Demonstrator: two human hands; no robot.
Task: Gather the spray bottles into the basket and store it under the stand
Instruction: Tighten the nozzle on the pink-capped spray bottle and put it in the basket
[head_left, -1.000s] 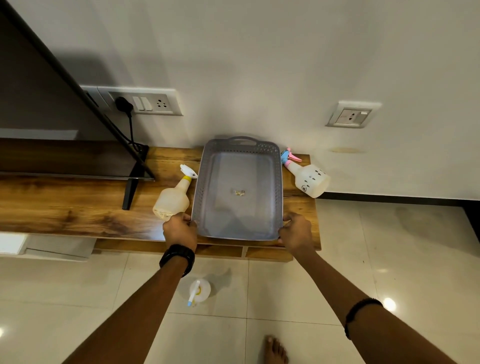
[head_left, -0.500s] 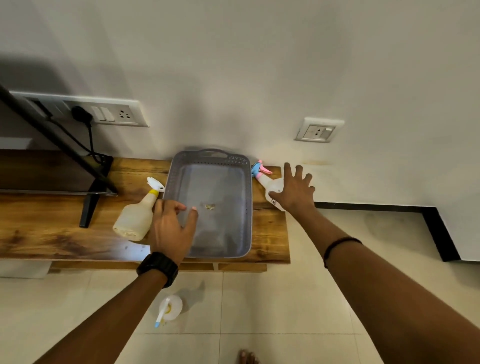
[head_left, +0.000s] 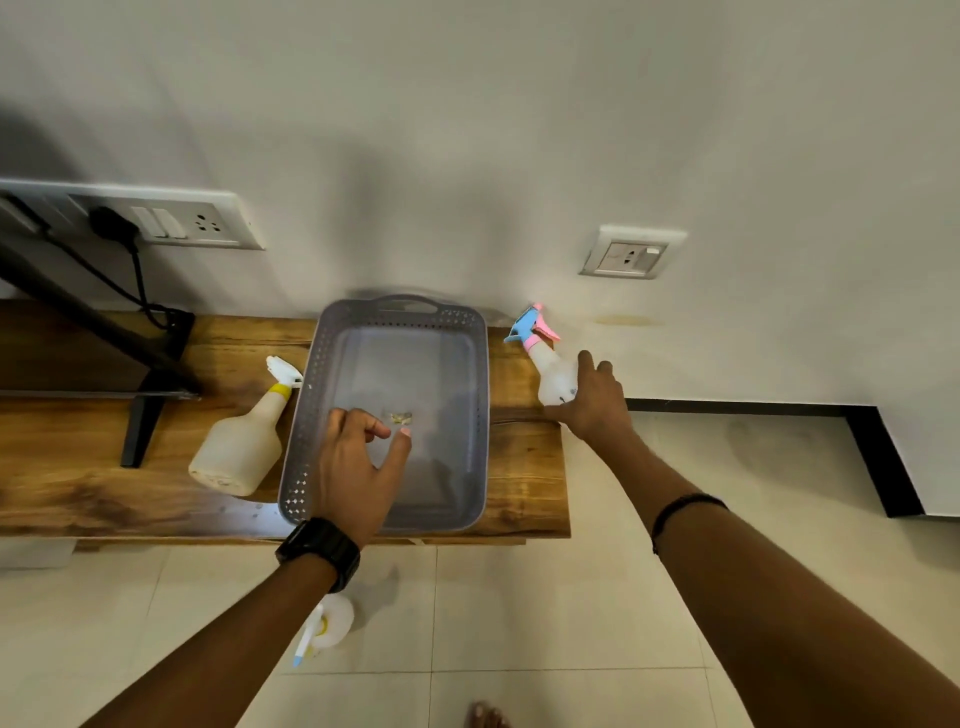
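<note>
A grey perforated basket (head_left: 470, 364) lies on the wooden stand (head_left: 524, 467), with only a small scrap inside. My right hand (head_left: 592, 402) is wrapped around a white spray bottle with a pink and blue nozzle (head_left: 550, 369) at the stand's right end. My left hand (head_left: 358, 462) hovers over the basket's near left part, fingers loosely apart and holding nothing. A cream bottle with a yellow collar (head_left: 244, 436) lies on its side left of the basket. A third white bottle with a blue trigger (head_left: 324, 626) stands on the floor below.
A black TV leg (head_left: 143, 415) and a cable stand on the stand's left part. Wall sockets (head_left: 628, 254) are above. Pale floor tiles spread in front; my bare foot (head_left: 485, 717) shows at the bottom edge.
Both hands let go of the basket's near edge. My right hand reached to the pink-nozzled bottle and closed on it. My left hand drifted over the basket.
</note>
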